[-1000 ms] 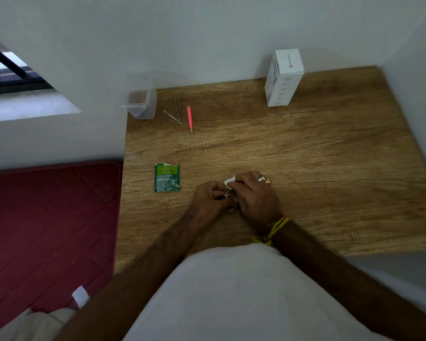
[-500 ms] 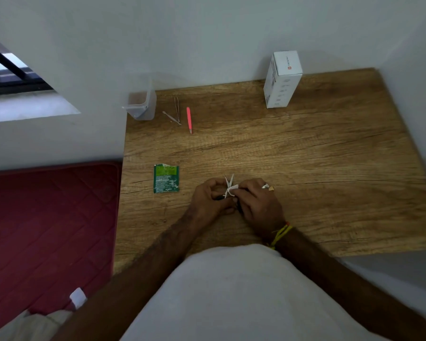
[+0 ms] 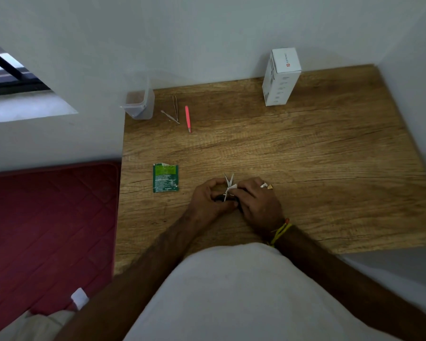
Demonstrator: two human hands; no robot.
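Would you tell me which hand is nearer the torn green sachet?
Left: the left hand sits just right of the green sachet; the right hand lies beyond it.

Green sachet (image 3: 165,178), pink tweezers (image 3: 188,118), white box (image 3: 280,77)

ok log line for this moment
left hand: holds small scissors, blades open | right hand: pinches white scrap at blades | green sachet: on table, left of hands

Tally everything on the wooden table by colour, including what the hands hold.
Green: 1, the sachet
Pink: 1, the slim tool
Silver: 3, two metal tools and the small scissors
White: 2, the box and the scrap
Clear: 1, the container
Total: 8
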